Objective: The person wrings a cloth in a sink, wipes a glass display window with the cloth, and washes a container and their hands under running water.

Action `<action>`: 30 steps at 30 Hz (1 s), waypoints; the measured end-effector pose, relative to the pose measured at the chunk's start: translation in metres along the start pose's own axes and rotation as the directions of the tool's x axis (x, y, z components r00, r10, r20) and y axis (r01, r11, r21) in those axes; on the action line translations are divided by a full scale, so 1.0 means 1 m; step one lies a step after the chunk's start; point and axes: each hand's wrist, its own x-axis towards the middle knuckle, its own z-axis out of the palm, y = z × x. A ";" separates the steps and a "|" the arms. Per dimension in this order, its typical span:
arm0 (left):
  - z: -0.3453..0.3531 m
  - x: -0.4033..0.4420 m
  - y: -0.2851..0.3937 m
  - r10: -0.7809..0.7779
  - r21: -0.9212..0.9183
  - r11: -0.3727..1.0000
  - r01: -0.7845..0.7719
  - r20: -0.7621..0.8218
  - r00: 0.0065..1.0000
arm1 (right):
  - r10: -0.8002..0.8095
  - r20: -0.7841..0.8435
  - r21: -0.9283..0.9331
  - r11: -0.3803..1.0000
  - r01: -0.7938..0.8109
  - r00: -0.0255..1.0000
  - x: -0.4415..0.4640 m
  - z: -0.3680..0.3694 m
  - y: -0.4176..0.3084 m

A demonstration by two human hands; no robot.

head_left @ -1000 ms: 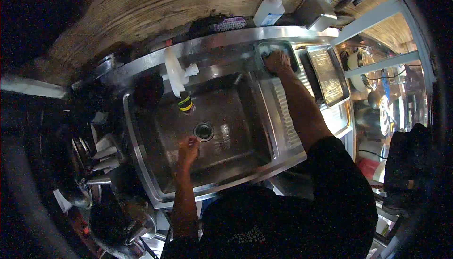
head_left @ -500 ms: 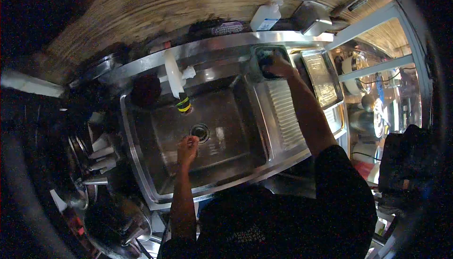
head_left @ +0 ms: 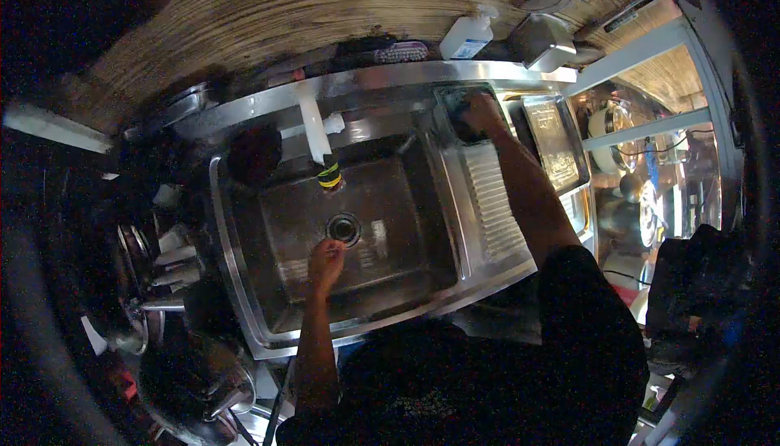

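My left hand (head_left: 327, 264) hovers over the steel sink (head_left: 390, 194), just in front of the round drain (head_left: 344, 228). Its fingers are curled together, and nothing shows in them. Off to the right, my right hand (head_left: 483, 113) reaches down into a dark square container (head_left: 445, 98) at the sink's back right corner. The fingertips of that hand are lost in the container's shadow, so I cannot see what they touch. A white faucet spout (head_left: 313, 129) with a yellow-and-black banded end hangs over the basin.
A ribbed drainboard (head_left: 491, 198) lies right of the basin, beside a shiny metal tray (head_left: 554, 141). Along the back ledge stand a white bottle (head_left: 467, 37), a brush (head_left: 402, 52) and a metal box (head_left: 546, 42). Pots and a large pan (head_left: 195, 377) crowd the left.
The view has shifted slightly. My left hand stays over the sink near the drain, and my right hand remains in the dark container, a little deeper in shadow.
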 end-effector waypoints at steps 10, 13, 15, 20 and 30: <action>-0.025 0.004 0.017 -0.137 0.019 0.991 0.135 0.140 0.981 | -0.073 0.126 -0.368 0.923 0.115 0.989 -0.028 -0.055 -0.038; -0.019 0.005 0.007 -0.141 -0.106 0.981 0.159 0.165 0.976 | 0.127 0.091 -0.279 0.955 -0.097 0.988 -0.010 0.017 -0.006; -0.014 0.006 -0.008 -0.086 0.014 0.996 0.085 0.136 0.987 | 0.284 0.105 -0.345 0.909 -0.233 0.953 0.027 0.093 0.066; -0.014 -0.002 0.012 0.045 -0.080 0.996 -0.037 0.106 0.993 | 0.115 -0.051 -0.595 0.794 -0.123 0.992 0.008 0.100 0.026; -0.011 -0.013 0.009 -0.048 0.036 0.998 0.047 0.045 0.998 | -0.159 -0.094 -0.140 0.979 0.145 0.983 -0.040 -0.043 -0.044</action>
